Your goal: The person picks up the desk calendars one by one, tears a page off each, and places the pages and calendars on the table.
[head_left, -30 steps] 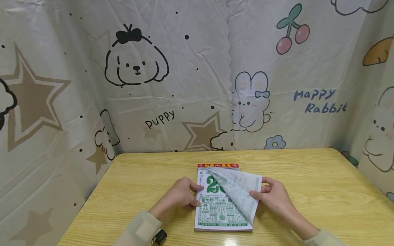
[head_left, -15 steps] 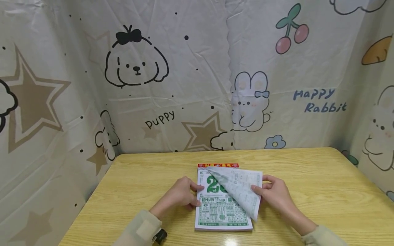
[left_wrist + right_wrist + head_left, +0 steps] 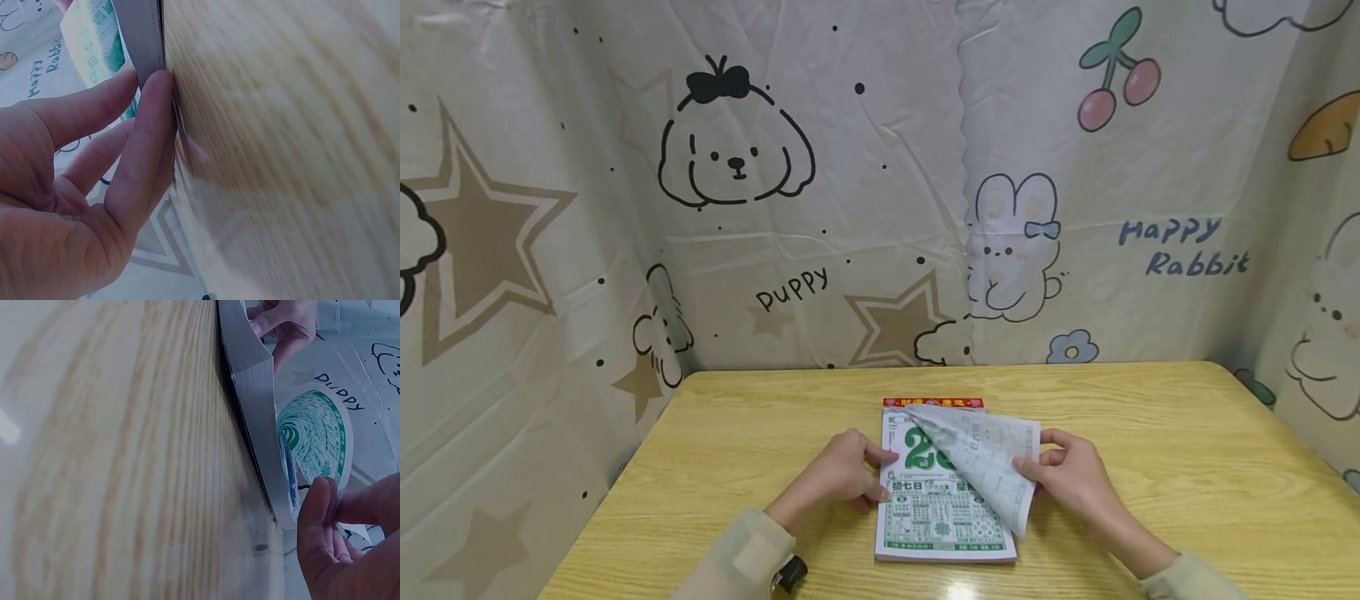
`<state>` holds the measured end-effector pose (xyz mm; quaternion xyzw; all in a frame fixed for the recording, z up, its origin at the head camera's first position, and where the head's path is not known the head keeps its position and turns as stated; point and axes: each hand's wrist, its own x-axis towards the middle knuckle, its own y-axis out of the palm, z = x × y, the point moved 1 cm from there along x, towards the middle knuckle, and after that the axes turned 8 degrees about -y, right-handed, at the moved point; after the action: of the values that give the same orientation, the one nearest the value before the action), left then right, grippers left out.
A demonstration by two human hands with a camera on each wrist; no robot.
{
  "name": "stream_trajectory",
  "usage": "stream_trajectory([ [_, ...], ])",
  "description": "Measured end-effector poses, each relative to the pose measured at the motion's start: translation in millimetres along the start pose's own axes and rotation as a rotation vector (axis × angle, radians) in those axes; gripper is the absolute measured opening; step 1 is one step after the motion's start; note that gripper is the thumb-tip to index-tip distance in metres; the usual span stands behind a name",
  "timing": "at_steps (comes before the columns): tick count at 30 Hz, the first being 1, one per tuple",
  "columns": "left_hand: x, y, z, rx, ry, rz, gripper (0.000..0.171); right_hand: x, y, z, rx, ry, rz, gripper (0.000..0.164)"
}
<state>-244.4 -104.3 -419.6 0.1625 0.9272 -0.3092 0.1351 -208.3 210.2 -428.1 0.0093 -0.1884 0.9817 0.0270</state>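
A thick tear-off calendar [image 3: 925, 521] with green print and a red top strip lies flat on the table. My left hand [image 3: 842, 468] holds its left edge; the left wrist view has thumb and fingertips at the side of the page block [image 3: 142, 37]. With thumb and fingers, my right hand [image 3: 1071, 473] pinches the top page [image 3: 988, 454] by its free right edge. That page is folded back diagonally toward the upper right, its pale back showing. Under it, a large green numeral is partly covered. In the right wrist view, the lifted page [image 3: 331, 434] curves up from the block.
The calendar lies on a light wood-grain table [image 3: 730, 417]. Behind and at both sides hangs a pale curtain [image 3: 880, 225] printed with cartoon animals, stars and cherries. A dark wristband [image 3: 790, 575] shows at the left sleeve.
The lifted page's lower corner has risen slightly, away from the pad's bottom right. The right hand shifted a little with it; the left hand keeps its place at the edge.
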Motion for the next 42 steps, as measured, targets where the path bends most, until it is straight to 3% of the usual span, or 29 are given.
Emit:
stream_trajectory([
  [10, -1.5, 0.0, -1.3, -0.012, 0.000, 0.000, 0.047, -1.7, 0.9, 0.0, 0.052, -0.007, 0.013, 0.050],
  [33, -3.0, 0.9, -4.7, -0.002, -0.008, 0.007, 0.048, -5.1, -0.9, -5.6, 0.048, -0.029, 0.024, 0.049],
  [42, -7.6, -0.3, -8.5, 0.028, 0.041, 0.036, 0.046, -2.2, -2.5, -2.9, 0.048, 0.007, 0.029, 0.050],
])
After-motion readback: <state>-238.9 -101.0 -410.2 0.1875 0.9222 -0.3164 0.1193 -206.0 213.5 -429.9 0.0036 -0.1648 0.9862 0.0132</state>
